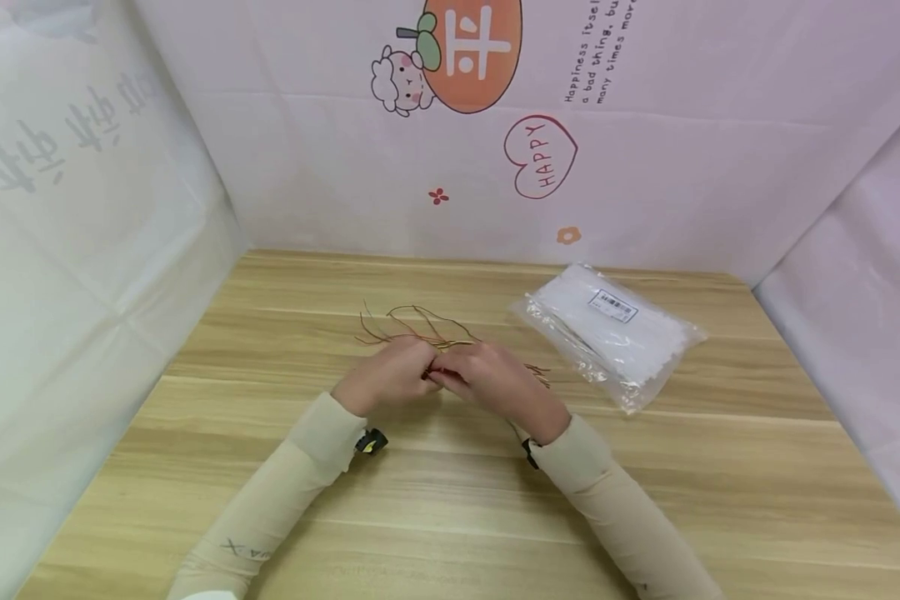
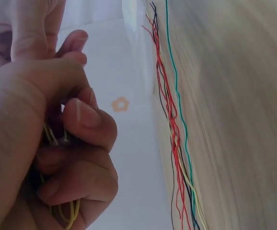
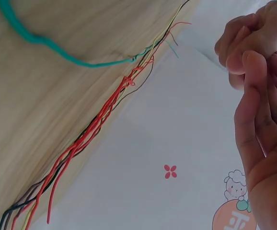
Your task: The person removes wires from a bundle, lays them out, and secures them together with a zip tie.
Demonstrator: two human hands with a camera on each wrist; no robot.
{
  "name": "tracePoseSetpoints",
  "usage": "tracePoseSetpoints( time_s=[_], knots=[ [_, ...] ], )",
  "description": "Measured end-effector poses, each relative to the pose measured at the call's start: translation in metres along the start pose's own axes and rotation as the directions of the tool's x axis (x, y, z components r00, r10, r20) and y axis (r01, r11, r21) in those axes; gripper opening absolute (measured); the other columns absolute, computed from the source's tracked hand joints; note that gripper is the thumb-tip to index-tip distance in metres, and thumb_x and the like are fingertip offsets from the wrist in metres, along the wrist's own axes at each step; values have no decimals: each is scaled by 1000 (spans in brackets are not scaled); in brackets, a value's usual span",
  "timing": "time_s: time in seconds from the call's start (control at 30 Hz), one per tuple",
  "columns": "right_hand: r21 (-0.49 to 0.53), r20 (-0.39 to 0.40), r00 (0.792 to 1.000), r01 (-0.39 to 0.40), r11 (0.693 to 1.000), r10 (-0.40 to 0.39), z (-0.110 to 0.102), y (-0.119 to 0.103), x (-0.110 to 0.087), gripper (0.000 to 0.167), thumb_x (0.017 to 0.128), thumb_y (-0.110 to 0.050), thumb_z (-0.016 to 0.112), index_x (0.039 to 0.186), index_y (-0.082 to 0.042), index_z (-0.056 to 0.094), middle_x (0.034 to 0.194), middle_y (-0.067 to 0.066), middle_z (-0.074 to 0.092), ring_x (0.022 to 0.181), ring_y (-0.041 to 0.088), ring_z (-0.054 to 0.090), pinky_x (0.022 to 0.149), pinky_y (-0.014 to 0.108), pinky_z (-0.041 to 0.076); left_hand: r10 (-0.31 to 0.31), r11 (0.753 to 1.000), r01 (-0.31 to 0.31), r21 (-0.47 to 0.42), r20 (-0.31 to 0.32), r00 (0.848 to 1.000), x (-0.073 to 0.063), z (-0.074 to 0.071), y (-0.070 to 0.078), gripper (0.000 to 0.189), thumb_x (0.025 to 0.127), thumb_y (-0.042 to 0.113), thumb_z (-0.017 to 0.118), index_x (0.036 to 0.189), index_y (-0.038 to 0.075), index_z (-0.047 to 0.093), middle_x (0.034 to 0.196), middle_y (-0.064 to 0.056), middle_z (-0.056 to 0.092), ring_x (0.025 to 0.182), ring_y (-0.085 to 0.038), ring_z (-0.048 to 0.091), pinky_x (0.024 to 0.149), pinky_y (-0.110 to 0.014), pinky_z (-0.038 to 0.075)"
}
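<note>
My left hand is curled round a thin yellow wire, whose loops hang below the fingers in the left wrist view. Against it, my right hand brings thumb and fingers together in a pinch at the wire; the pinched part is mostly hidden. Both hands meet above a loose bundle of thin wires, red, black, yellow and brown, lying on the table. One green wire runs alongside the bundle and strays from it in the right wrist view. Bent wire ends spread out behind the left hand.
A clear plastic bag of white strips with a barcode label lies at the back right of the wooden table. White printed cloth hangs behind the table and along both sides.
</note>
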State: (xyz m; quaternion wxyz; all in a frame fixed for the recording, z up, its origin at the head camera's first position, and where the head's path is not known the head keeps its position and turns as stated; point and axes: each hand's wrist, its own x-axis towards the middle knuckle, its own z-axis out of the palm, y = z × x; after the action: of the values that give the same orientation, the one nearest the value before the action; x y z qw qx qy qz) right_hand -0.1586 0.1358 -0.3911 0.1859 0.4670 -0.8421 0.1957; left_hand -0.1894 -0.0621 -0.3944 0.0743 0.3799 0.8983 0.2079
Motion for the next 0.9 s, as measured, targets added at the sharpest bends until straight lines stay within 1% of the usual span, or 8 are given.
tracePoseSetpoints(
  time_s=[0.13,0.27,0.33,0.47,0.6,0.73,0.8,0.9],
  knots=[
    [1,-22,1000,3,1000,-3,2,-1,-1,4,94,-10,79,98,-8,79,87,0,77,77,9,72,71,25,60,11,1000,-11,-2,-8,1000,1,1,3,33,92,4,68,68,20,52,62,9,38,57,-5,37,59,-21,34],
    [14,-12,1000,-5,1000,6,2,0,-1,9,93,-3,77,87,-9,72,77,-2,69,66,5,59,61,20,52,8,1000,-8,-3,-17,1000,0,2,4,34,89,-1,67,68,20,51,62,9,38,58,-5,37,59,-21,33],
    [33,10,999,-31,999,30,0,1,-1,12,92,-2,74,84,-9,69,74,-2,64,64,4,52,59,18,47,4,1000,-4,2,-15,1000,-1,2,4,34,90,-1,64,68,20,48,62,8,37,57,-5,36,58,-21,32],
    [43,9,993,-114,993,114,-7,8,-3,9,87,0,71,83,-7,71,69,-2,61,62,3,48,56,16,41,-11,1000,11,12,-6,1000,-3,2,4,33,98,6,53,69,19,43,63,7,35,57,-7,33,57,-21,31],
    [-4,-2,993,-117,993,117,-10,15,-6,5,85,-3,73,85,-8,75,69,-3,66,59,3,52,54,16,42,-22,1000,22,7,22,1000,-4,3,3,34,104,11,47,71,19,43,64,6,34,57,-7,32,57,-23,31],
    [23,60,996,-63,998,62,-9,15,-5,4,94,-8,74,96,-7,77,85,0,75,72,7,66,65,19,55,-23,1000,25,-19,71,997,-3,4,2,33,106,14,45,74,18,46,63,8,35,55,-6,32,56,-22,32],
    [52,95,993,-75,996,70,-10,15,-4,6,97,-8,73,102,-6,77,92,2,77,80,10,70,72,23,58,-32,999,34,-31,77,997,-3,4,2,29,106,15,44,78,17,51,63,7,35,56,-7,33,57,-24,33],
    [63,123,985,-134,989,125,-18,19,-5,6,98,-6,72,102,-5,77,94,4,77,81,11,70,73,26,59,-61,998,61,2,59,996,-4,1,-1,29,105,15,45,78,14,53,66,5,38,60,-10,38,63,-28,39]
  ],
)
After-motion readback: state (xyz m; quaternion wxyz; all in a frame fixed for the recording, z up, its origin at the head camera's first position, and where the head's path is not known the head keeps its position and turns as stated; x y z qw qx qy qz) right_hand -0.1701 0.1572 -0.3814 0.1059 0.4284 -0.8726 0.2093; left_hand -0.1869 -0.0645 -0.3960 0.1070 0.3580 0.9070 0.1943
